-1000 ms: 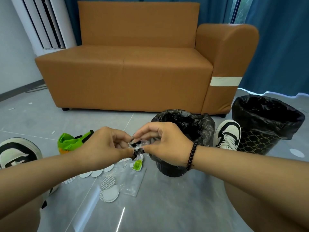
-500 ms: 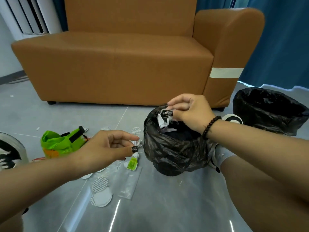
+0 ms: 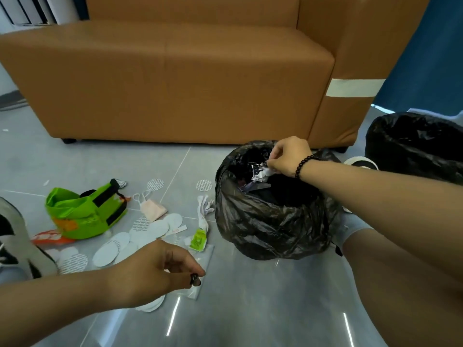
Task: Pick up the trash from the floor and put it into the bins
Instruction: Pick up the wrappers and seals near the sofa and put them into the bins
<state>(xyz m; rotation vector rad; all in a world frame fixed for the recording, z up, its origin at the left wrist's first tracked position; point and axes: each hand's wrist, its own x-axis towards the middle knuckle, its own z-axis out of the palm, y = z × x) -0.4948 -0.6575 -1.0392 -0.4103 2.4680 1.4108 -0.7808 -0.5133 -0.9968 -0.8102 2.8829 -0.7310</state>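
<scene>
My right hand (image 3: 288, 156) pinches a crumpled wrapper (image 3: 260, 172) over the near bin (image 3: 270, 221), drop pending; left hand (image 3: 160, 269), fingers curled on a small dark scrap (image 3: 195, 280), hovers over floor litter, next pick.

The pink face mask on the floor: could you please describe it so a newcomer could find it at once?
Start at the brown sofa and look down to the floor. Right of the green bag lies the face mask, touching the white round pads. It alone is pale pink with white ear loops.
</scene>
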